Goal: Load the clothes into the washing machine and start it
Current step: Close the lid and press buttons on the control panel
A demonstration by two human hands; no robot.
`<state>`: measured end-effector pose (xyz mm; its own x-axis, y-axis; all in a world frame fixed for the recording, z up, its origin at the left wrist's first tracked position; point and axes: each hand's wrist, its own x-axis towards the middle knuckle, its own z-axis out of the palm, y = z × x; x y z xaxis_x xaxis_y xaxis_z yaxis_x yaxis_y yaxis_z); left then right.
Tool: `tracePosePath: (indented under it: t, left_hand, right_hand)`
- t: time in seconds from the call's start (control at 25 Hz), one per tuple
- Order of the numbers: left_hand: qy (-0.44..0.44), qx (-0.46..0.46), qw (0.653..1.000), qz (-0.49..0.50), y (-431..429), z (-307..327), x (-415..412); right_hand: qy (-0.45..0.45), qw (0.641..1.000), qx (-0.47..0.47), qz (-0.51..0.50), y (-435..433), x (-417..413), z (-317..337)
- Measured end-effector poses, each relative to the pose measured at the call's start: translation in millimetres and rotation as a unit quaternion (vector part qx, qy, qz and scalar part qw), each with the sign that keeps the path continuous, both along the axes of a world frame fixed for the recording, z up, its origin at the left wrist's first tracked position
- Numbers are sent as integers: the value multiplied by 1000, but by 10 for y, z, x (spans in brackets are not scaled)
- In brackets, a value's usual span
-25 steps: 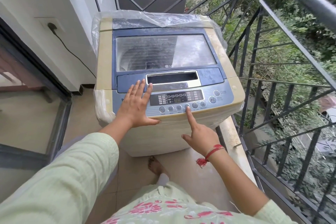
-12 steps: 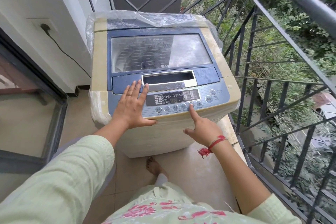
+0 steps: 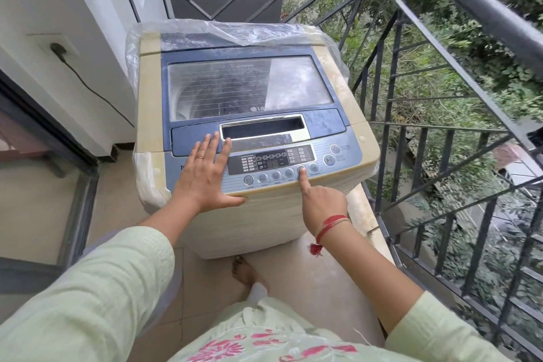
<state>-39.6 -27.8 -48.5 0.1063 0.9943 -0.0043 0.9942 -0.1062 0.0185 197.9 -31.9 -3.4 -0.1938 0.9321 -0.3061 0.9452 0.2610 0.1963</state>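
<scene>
The washing machine (image 3: 293, 223) stands on the balcony floor (image 3: 323, 273), with the wall at its left and the railing (image 3: 382, 91) behind it and along its right. A plug (image 3: 55, 48) sits in the wall, left of the machine's rear. A plastic sheet (image 3: 235, 34) lies over the rear of the top. The control panel (image 3: 273, 161) runs along the front edge, before the lid (image 3: 249, 85). The left hand (image 3: 205, 176) lies flat on the panel's left part. The right hand (image 3: 321, 203) is to its right, index fingertip on a button (image 3: 301, 169) in the front row. A foot (image 3: 244, 270) rests on the floor before the machine.
</scene>
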Motion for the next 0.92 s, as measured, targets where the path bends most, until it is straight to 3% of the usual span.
tracePosePath:
  t: [0.24,0.36,0.56,0.76,0.84,0.92]
  left_hand:
    - [2,4,1000,-1,-5,1,-4]
    - [1,3,1000,-1,-6,-5,-2]
    - [-4,2,1000,-1,4,0,3]
    - [-5,-3,1000,1,-11,12,4]
    - [-7,-3,1000,0,-11,23,8]
    - [-7,-1,1000,0,-16,12,10]
  right_hand:
    - [189,978,-75,-43,239,373,69]
    - [152,984,-36,-84,284,550,46]
    - [157,981,-47,-99,361,606,19]
    - [69,995,-19,-70,344,538,-17]
    - [90,993,19,-75,330,556,9]
    - [217,960,179,-16,214,571,26]
